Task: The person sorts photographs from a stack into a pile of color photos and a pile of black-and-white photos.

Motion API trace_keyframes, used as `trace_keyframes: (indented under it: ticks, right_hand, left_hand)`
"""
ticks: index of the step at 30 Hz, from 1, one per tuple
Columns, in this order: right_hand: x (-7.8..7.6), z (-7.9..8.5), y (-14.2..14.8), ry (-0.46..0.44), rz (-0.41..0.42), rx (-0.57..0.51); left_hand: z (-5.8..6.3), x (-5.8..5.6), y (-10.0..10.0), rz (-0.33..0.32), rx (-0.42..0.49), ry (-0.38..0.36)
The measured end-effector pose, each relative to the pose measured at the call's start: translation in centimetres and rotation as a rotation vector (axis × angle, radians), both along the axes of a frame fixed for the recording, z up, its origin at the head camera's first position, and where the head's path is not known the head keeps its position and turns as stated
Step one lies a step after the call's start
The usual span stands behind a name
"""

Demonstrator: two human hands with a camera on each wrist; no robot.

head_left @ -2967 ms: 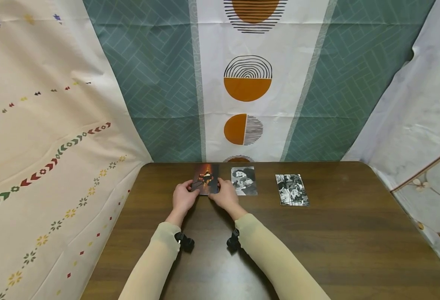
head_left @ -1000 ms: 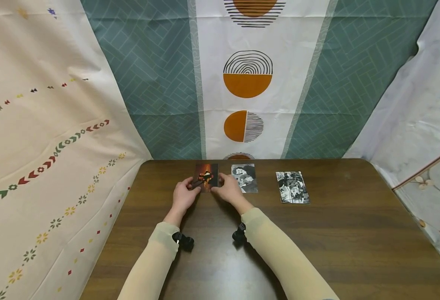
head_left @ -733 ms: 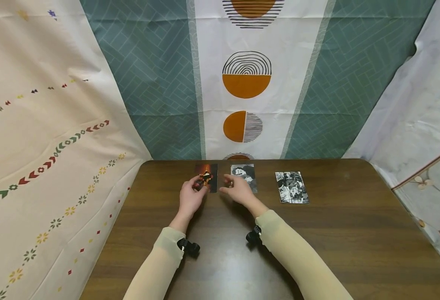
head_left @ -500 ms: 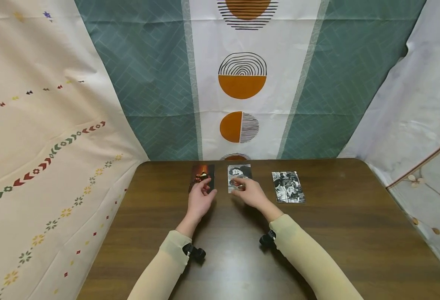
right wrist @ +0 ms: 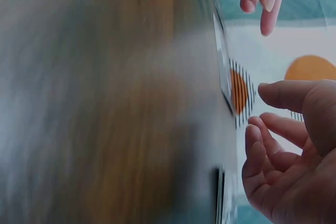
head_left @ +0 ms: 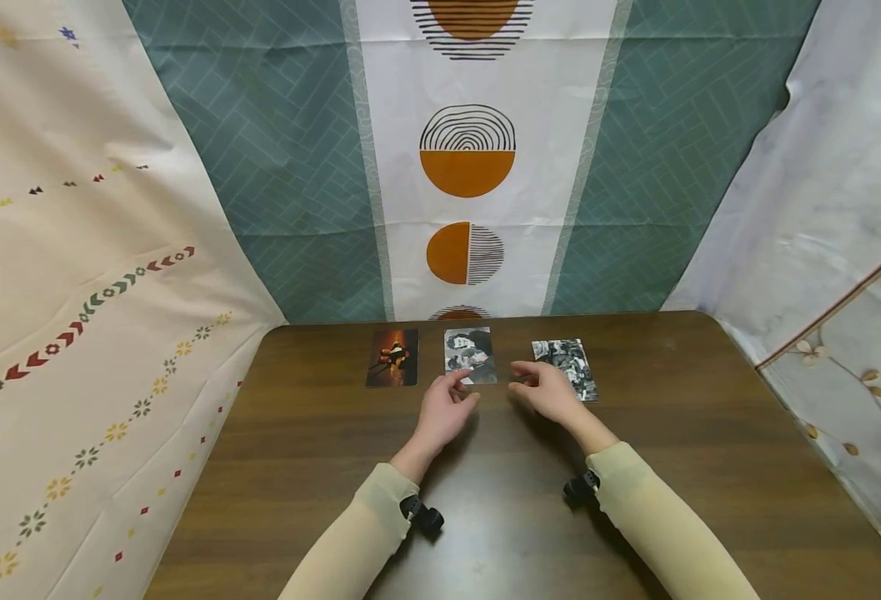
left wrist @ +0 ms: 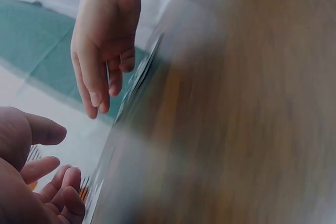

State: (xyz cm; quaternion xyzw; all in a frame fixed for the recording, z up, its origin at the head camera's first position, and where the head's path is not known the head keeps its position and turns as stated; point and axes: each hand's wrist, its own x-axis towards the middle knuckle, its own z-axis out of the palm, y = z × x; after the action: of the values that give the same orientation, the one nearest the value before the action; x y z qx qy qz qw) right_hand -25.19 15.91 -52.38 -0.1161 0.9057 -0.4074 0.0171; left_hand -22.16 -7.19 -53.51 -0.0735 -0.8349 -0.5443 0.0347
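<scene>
Three picture cards lie in a row near the table's far edge. The left one is a dark card with an orange glow (head_left: 393, 358); the middle one is a black-and-white photo card (head_left: 468, 350). At the right sits a busier black-and-white card (head_left: 571, 367), which looks like a small stack in the right wrist view. My left hand (head_left: 443, 410) hovers at the lower edge of the middle card, fingers loosely bent around nothing. My right hand (head_left: 548, 392) overlaps the left side of the right card, thumb and fingers apart with nothing between them.
The brown wooden table (head_left: 320, 500) runs up to a patterned green and white cloth (head_left: 297, 167) behind it. A cream cloth (head_left: 110, 333) hangs at the left, a pale one (head_left: 845, 292) at the right. Each wrist wears a black camera (head_left: 427, 518).
Both hands have let go of the dark orange card and moved right. It lies flat in the left spot. The right hand has reached the right card; the view has shifted slightly right.
</scene>
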Motion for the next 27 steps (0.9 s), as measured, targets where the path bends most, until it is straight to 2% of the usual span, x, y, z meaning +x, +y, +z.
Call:
trace_keyframes:
  ticks: [6,10,15,22,27]
  right_hand:
    - [0.2,-0.1,3.6,-0.013,-0.059,0.017]
    - [0.3,-0.4,5.9,0.008,-0.106,0.029]
    - [0.7,-0.7,8.4,0.038,-0.178,0.043]
    - [0.8,-1.1,11.0,0.049,-0.259,0.069]
    - [0.8,-1.5,11.8,0.001,-0.267,0.103]
  left_hand:
    - [0.0,0.0,3.4,-0.063,0.003,-0.012]
    - [-0.1,-0.1,5.3,-0.072,0.005,-0.022]
    - [-0.3,-0.4,7.6,-0.093,-0.035,-0.049]
    - [-0.7,-1.4,10.4,-0.096,-0.122,-0.064]
    - [-0.6,-2.0,11.9,-0.063,-0.227,-0.089]
